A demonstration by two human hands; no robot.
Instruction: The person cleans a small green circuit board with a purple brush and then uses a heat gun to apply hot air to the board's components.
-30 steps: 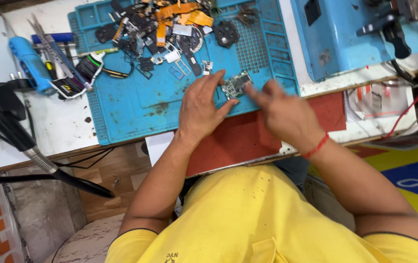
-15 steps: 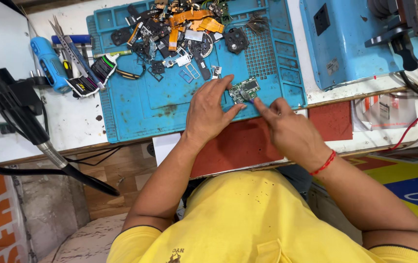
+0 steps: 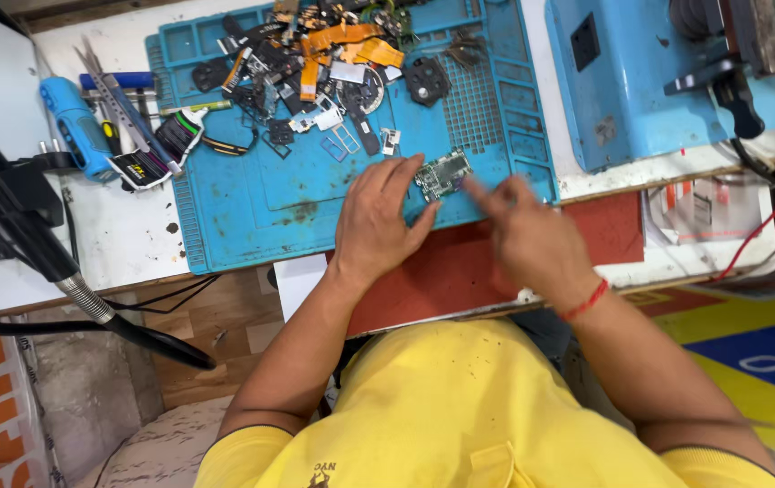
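Blue silicone mat (image 3: 252,217) covers the white worktop (image 3: 125,239), and a small green circuit board (image 3: 442,173) lies near its front edge. Flat beside the board rests the left hand (image 3: 376,221), fingers spread, fingertips touching its left side. Blurred, the right hand (image 3: 532,237) reaches its fingers to the board's right end; whether it pinches cannot be told. Loose parts (image 3: 324,68) are heaped behind.
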